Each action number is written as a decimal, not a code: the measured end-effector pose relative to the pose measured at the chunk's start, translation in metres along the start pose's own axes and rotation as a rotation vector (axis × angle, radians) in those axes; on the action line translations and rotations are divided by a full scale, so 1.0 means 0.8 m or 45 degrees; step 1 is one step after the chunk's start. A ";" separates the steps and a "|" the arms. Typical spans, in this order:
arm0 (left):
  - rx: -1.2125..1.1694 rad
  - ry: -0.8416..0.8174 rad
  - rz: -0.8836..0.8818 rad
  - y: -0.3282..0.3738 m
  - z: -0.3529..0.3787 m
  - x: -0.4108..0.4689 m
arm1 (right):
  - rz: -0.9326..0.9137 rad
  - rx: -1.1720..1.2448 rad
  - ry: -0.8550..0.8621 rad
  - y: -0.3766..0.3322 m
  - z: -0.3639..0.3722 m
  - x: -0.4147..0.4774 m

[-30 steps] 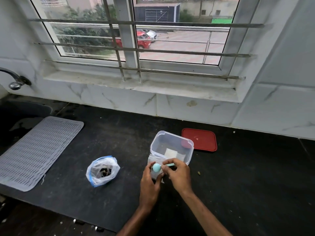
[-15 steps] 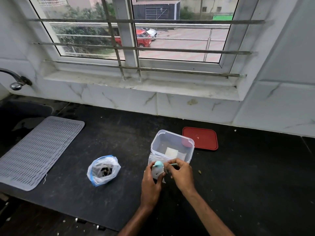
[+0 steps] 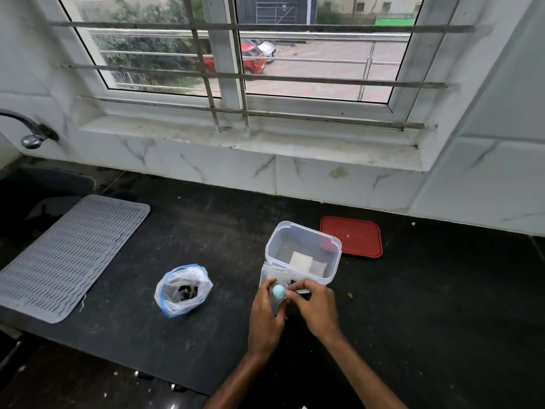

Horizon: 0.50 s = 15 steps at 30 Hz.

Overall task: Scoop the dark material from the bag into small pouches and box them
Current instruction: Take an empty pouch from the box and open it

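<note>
Head view: my left hand (image 3: 265,317) curls its fingers round a small clear pouch (image 3: 269,274) standing on the black table (image 3: 442,320), just in front of the clear box (image 3: 306,230). My right hand (image 3: 320,309) pinches a pale teal spoon (image 3: 278,291) at the pouch's mouth. The open bag (image 3: 174,302), with dark bits inside, sits to the left.

Black worktop (image 3: 442,305): grey ribbed mat (image 3: 67,258) at its left edge, open plastic bag (image 3: 182,290) near the middle, clear box (image 3: 298,243), red lid (image 3: 354,236) behind it.
</note>
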<state>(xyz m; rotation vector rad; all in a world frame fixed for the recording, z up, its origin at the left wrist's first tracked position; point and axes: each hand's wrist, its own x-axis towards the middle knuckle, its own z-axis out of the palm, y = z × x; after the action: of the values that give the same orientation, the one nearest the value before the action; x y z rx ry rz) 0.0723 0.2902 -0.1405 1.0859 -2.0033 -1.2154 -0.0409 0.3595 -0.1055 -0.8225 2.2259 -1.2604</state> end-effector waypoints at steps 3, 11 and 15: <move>-0.071 -0.039 -0.009 -0.001 -0.003 0.000 | -0.047 -0.074 0.017 -0.004 0.006 0.001; -0.094 -0.057 -0.004 -0.008 -0.007 0.006 | 0.009 0.031 0.055 -0.001 0.006 0.007; -0.089 -0.055 0.008 -0.009 -0.009 0.007 | 0.106 0.129 0.129 0.010 0.009 0.005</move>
<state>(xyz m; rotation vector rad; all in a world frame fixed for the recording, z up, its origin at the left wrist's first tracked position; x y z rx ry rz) 0.0772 0.2802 -0.1437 1.0267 -1.9795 -1.3058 -0.0414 0.3555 -0.1164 -0.6342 2.2292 -1.3897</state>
